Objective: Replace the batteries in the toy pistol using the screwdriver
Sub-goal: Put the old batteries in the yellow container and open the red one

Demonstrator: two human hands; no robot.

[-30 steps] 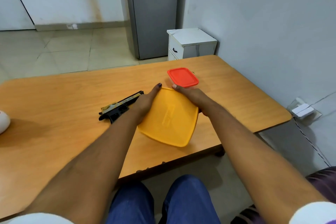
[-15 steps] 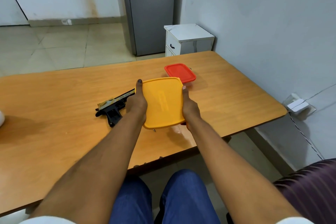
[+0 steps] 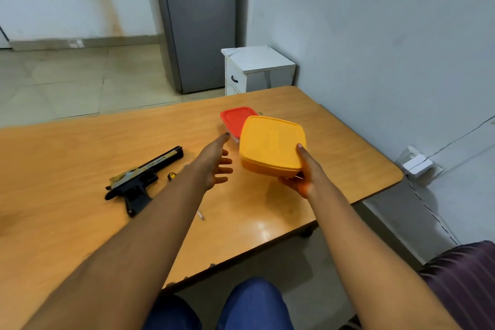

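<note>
The black and gold toy pistol lies on the wooden table, left of my arms. A screwdriver lies under my left forearm: its yellow-black handle end shows beside the pistol and its metal tip pokes out on the other side. My right hand grips the yellow lidded box from its near edge and holds it above the table. My left hand hovers open just left of the box, fingers spread, touching nothing.
A red lidded box sits on the table behind the yellow one. The wall runs close along the table's right side, with a white bedside cabinet and a grey fridge beyond the far edge. My knees are under the near edge.
Both hands held the yellow box half a second ago. Now my left hand has let go, and my right hand has carried the box up and to the right, uncovering the screwdriver.
</note>
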